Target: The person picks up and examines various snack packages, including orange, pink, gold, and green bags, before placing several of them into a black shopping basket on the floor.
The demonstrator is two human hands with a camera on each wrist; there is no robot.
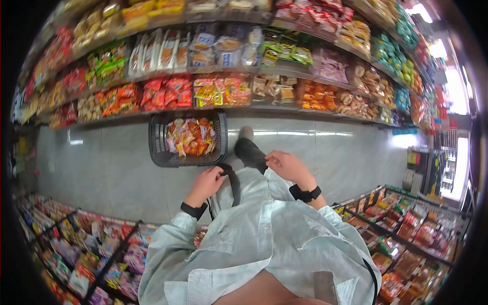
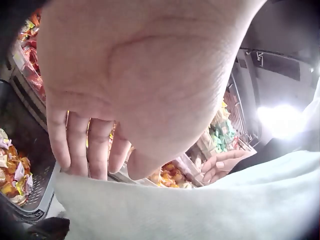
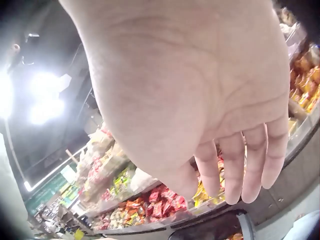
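My left hand [image 1: 204, 184] hangs in front of the light green clothing, close to the near edge of a dark shopping basket [image 1: 157, 140]. Its fingers [image 2: 77, 142] extend loosely with nothing in them, the tips partly hidden behind pale cloth in the left wrist view. In the basket lies a heap of small wrapped snacks [image 1: 191, 137]. My right hand [image 1: 291, 166] hovers by the right leg, its fingers [image 3: 233, 165] slightly bent and holding nothing. A dark strip [image 1: 234, 185] shows beside the left hand. Both wrists wear black bands.
Ahead, tiered shelves [image 1: 284, 109] curve across the view with bins of packaged snacks. Grey tiled floor [image 1: 122, 152] lies between them and the low display racks [image 1: 109, 264] behind me. A shoe [image 1: 246, 133] stands right of the basket. More racks [image 1: 406, 229] fill the right side.
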